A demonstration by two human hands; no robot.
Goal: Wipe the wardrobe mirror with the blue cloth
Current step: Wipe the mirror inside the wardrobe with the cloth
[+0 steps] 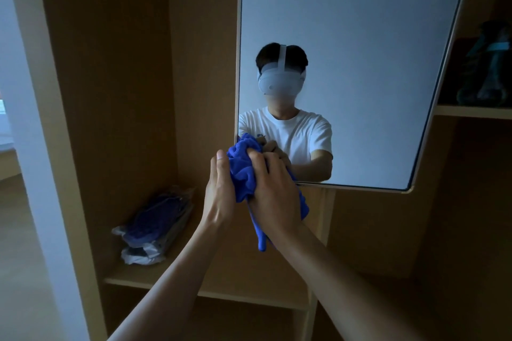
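Left hand and right hand together, both gripping my bunched bright-blue microfibre cloth; a tail hangs below the right palm. The cloth is at the lower left corner of the tall light-framed wardrobe mirror. I cannot tell whether it touches the glass. A clear plastic packet of blue cloths lies on the wooden shelf, left of my arms.

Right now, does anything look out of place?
Nothing spilled or damaged. The blue cloth is bunched between the left hand and right hand by the lower left corner of the mirror; a crumpled plastic packet lies askew on the shelf.
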